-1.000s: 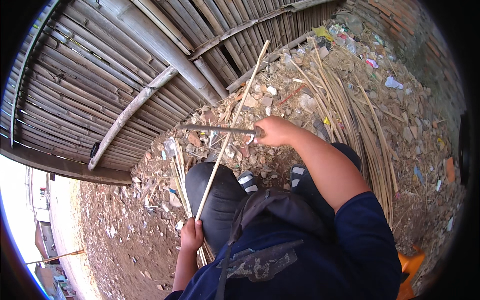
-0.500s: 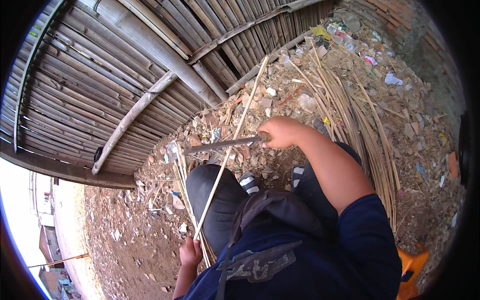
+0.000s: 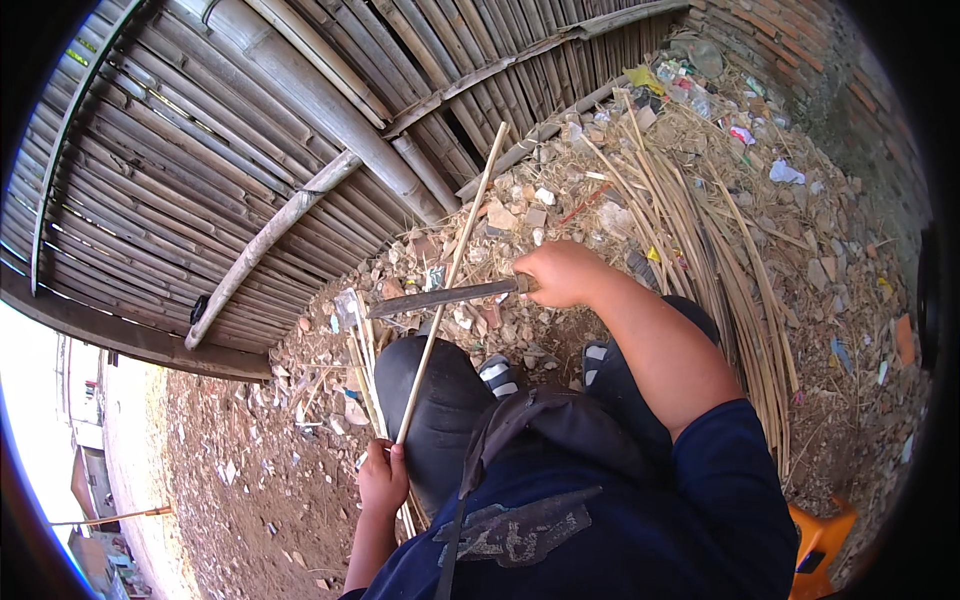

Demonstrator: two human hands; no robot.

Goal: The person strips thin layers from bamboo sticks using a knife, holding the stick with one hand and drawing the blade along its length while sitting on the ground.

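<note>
My right hand (image 3: 562, 274) is closed round the handle of a machete (image 3: 440, 299). Its dark blade points left, roughly level, and crosses a long pale bamboo strip (image 3: 465, 245) in front of my left knee. Whether the edge bites into the strip or only rests against it, I cannot tell. Beside my left thigh, my left hand (image 3: 384, 480) pinches the strip's near end. From there the strip slants forward and a little right, past the blade toward the bamboo wall. Several more bamboo strips (image 3: 366, 365) lie along the outside of my left leg.
A large bundle of split bamboo (image 3: 715, 260) lies on the ground at my right. Bamboo slats form a wall (image 3: 250, 200) ahead and left; a brick wall (image 3: 870, 90) stands far right. Rubble and litter (image 3: 690, 80) cover the ground. An orange plastic piece (image 3: 825, 535) shows at lower right.
My left hand has come slightly forward, and the strip's far end has shifted left. The machete has turned a little, showing more of its blade. My right hand stays nearly in place.
</note>
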